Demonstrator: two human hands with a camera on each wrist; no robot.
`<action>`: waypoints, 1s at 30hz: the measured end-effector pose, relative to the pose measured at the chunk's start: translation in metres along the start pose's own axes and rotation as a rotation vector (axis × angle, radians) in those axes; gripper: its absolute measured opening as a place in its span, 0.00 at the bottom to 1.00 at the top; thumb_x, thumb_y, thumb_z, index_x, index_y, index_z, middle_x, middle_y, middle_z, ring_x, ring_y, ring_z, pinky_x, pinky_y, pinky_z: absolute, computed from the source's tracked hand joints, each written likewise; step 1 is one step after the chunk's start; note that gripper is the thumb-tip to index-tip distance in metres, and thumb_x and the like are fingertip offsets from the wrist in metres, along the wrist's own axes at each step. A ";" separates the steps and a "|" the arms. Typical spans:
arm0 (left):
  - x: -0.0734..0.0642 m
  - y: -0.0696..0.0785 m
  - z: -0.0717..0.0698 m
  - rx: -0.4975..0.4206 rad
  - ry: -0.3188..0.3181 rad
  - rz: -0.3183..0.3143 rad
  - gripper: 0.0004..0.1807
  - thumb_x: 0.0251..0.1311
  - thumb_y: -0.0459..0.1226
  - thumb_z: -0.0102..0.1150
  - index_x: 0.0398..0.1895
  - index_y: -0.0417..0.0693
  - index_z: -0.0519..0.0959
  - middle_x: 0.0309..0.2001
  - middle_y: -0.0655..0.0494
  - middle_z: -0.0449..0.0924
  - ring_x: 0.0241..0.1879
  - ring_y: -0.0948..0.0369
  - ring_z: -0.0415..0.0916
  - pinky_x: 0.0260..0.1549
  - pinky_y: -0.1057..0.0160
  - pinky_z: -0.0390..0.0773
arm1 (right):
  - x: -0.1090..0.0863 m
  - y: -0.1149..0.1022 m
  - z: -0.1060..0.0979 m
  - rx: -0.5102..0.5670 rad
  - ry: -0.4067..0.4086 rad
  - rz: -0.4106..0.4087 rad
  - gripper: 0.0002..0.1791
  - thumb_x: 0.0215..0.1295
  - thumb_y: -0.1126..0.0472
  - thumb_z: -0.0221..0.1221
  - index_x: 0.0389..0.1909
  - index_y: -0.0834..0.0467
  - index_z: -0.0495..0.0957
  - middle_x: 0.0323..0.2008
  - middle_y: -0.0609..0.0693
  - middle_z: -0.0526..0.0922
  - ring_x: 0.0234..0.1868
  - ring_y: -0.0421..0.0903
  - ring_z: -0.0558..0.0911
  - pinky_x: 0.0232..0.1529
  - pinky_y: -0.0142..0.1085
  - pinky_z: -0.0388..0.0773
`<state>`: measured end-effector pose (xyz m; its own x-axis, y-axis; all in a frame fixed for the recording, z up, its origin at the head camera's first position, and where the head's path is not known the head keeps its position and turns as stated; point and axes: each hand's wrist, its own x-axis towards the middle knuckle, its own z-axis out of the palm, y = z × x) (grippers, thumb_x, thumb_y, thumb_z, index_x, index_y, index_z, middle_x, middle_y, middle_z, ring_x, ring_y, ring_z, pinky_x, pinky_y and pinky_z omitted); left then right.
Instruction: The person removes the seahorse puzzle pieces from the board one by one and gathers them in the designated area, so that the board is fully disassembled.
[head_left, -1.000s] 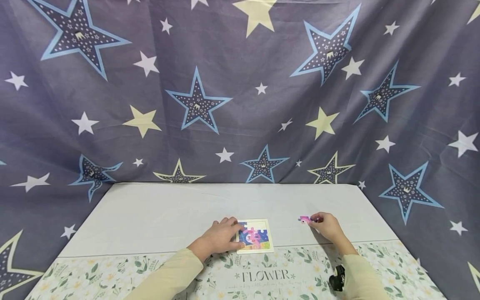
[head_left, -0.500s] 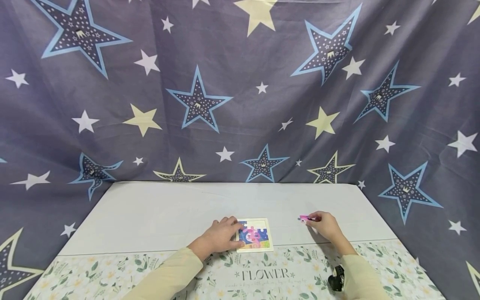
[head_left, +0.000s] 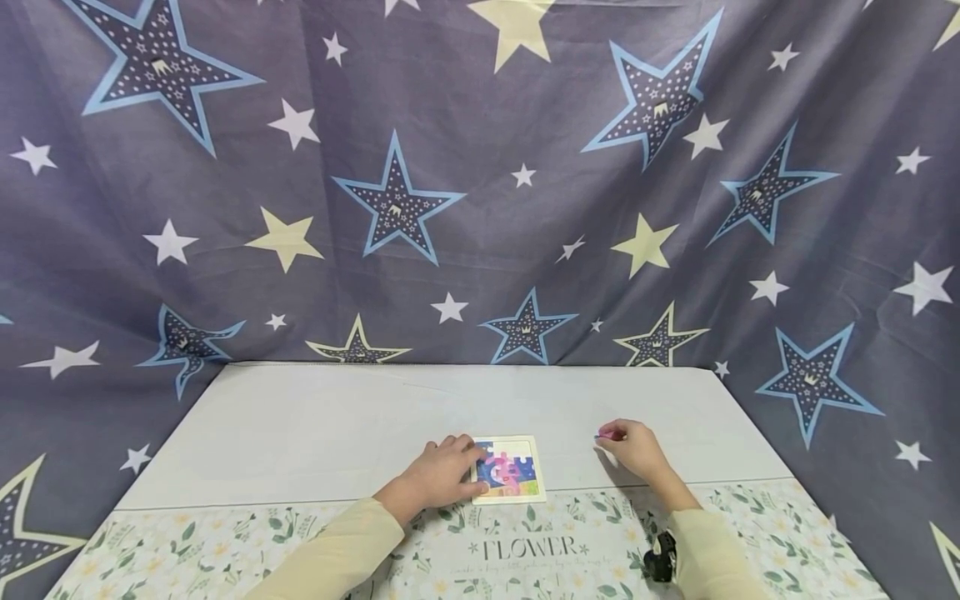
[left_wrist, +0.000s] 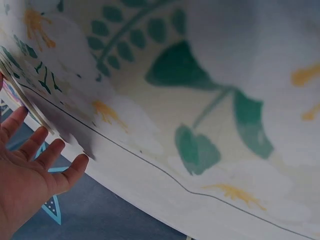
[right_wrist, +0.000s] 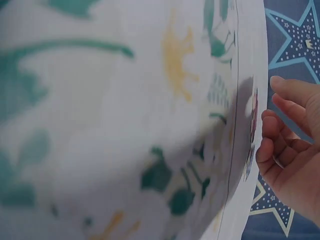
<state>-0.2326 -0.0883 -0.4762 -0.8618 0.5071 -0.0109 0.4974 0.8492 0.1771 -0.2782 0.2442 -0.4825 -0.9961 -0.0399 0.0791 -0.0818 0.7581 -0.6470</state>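
Note:
My left hand (head_left: 441,473) rests at the left side of a small jigsaw puzzle in a pale frame (head_left: 537,498), its fingertips on the frame's edge. In the left wrist view, the fingers (left_wrist: 36,142) are spread and fairly straight beside that edge. The puzzle shows a pink cartoon figure on dark blue, with a pale bare patch at the upper right. Right of the frame, my right hand (head_left: 637,451) pinches a pink puzzle piece (head_left: 613,435) just above the white surface. Fingers cover most of the piece. In the right wrist view I cannot make out the piece.
The table has a white back part (head_left: 337,433) and a floral cloth (head_left: 247,542) with the word FLOWER at the front. Behind it hangs a dark star-patterned curtain (head_left: 480,275). A black device (head_left: 661,557) sits at the right wrist.
My right hand has shifted slightly left and turned, so its fingers now cover most of the pink piece. The left hand and the framed puzzle have stayed put.

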 end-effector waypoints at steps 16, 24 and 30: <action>-0.008 -0.005 0.002 -0.003 -0.020 0.028 0.30 0.60 0.61 0.48 0.61 0.57 0.71 0.56 0.54 0.71 0.55 0.56 0.70 0.50 0.47 0.71 | 0.000 -0.020 0.017 0.014 -0.015 -0.031 0.11 0.58 0.60 0.63 0.39 0.61 0.81 0.28 0.51 0.78 0.27 0.42 0.72 0.28 0.33 0.69; -0.010 -0.004 0.002 0.002 -0.036 0.009 0.29 0.60 0.61 0.48 0.59 0.59 0.72 0.54 0.56 0.71 0.54 0.58 0.70 0.51 0.48 0.71 | -0.004 -0.036 0.026 0.012 -0.052 -0.035 0.09 0.56 0.60 0.64 0.37 0.59 0.82 0.29 0.50 0.78 0.30 0.43 0.73 0.31 0.34 0.70; -0.010 -0.004 0.002 0.008 -0.037 0.010 0.29 0.60 0.61 0.48 0.59 0.59 0.72 0.54 0.57 0.71 0.54 0.57 0.70 0.50 0.48 0.71 | -0.005 -0.046 0.033 0.029 -0.064 -0.065 0.08 0.56 0.60 0.64 0.36 0.58 0.82 0.30 0.49 0.79 0.30 0.42 0.73 0.29 0.33 0.70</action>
<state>-0.2260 -0.0967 -0.4793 -0.8528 0.5203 -0.0454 0.5067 0.8453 0.1693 -0.2704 0.1883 -0.4780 -0.9886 -0.1312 0.0737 -0.1468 0.7334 -0.6637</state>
